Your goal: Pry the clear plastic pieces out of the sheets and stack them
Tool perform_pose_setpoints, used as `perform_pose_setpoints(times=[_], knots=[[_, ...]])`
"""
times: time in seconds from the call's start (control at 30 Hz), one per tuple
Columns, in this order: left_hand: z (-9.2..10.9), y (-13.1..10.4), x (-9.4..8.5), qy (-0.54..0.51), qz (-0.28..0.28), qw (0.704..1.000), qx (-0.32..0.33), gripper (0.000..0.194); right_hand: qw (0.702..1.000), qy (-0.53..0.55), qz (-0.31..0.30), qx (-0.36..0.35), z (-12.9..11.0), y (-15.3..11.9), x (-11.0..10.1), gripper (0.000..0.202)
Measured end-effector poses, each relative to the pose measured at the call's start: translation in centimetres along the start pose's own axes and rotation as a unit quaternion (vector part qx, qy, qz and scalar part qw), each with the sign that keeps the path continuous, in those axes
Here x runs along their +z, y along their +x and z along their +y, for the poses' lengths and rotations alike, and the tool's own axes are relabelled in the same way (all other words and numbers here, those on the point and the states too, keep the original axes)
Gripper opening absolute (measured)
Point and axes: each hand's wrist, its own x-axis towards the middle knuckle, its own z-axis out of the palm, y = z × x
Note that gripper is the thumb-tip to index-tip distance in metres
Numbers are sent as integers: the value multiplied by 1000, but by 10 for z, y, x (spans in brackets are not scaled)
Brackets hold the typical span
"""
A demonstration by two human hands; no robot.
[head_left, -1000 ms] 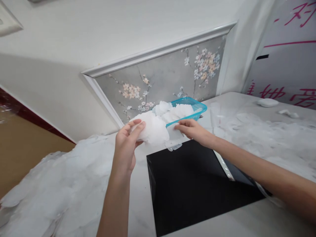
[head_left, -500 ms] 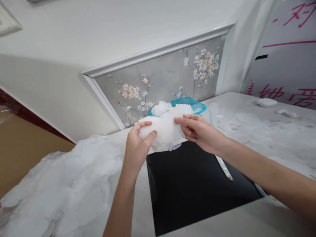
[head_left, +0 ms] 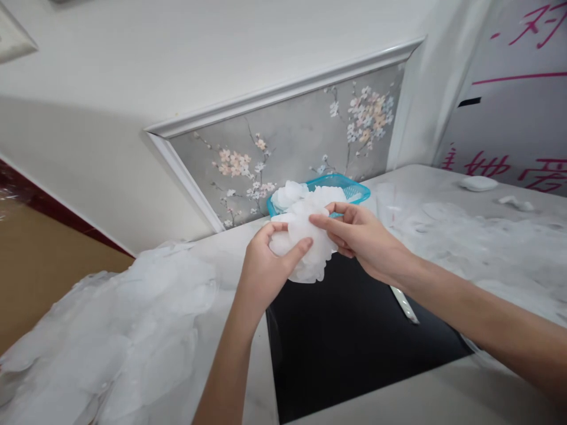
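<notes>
Between both hands is a bundle of thin, white, translucent sheets with wavy edges (head_left: 310,268), held above the far edge of a black mat (head_left: 354,336). My left hand (head_left: 270,260) grips its left side, thumb in front and fingers curled behind. At the upper right, my right hand (head_left: 354,233) pinches the sheets between thumb and index finger, its other fingers curled under. Just behind the bundle stands a blue plastic basket (head_left: 361,192) with similar white pieces (head_left: 290,193) in it. What exactly the sheets are, I cannot tell.
Piles of white translucent sheets cover the left (head_left: 146,319) and right (head_left: 478,242) of the table. A pale-handled tool (head_left: 404,305) lies on the mat, partly under my right forearm. A white rounded case (head_left: 479,183) sits at the back right. A wall with a framed floral panel (head_left: 292,141) rises behind.
My left hand has moved right and slightly down, closer to my right hand. The bundle has turned and looks narrower and more bunched. My right hand has barely shifted.
</notes>
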Motion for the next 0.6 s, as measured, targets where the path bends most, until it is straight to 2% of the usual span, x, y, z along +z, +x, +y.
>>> perform_pose_setpoints(times=[0.17,0.23,0.27,0.3,0.37,0.4,0.43,0.53,0.6], knots=[[-8,5,-1,-15,5,1000,-4,36,1000,-16,12,-19,4,8,-3,22],[-8,6,-5,-35,14,999,-13,35,996,-84,7,-28,11,17,-9,19],[-8,6,-7,-47,19,999,-14,35,985,-168,-9,-35,17,23,-12,19],[-7,6,-9,-61,22,998,-17,35,960,-276,-34,-45,24,28,-15,19],[-6,6,-13,-85,27,996,-21,35,869,-481,-96,-69,41,37,-21,18],[-5,6,-15,-92,30,995,-22,35,823,-548,-125,-80,50,40,-23,19],[-5,6,-17,-96,36,995,-22,34,789,-589,-150,-89,59,42,-25,24],[-4,5,-22,-95,52,994,-21,32,749,-626,-193,-104,80,44,-27,36],[-4,5,-24,-91,65,994,-19,31,728,-645,-202,-118,87,44,-26,27]])
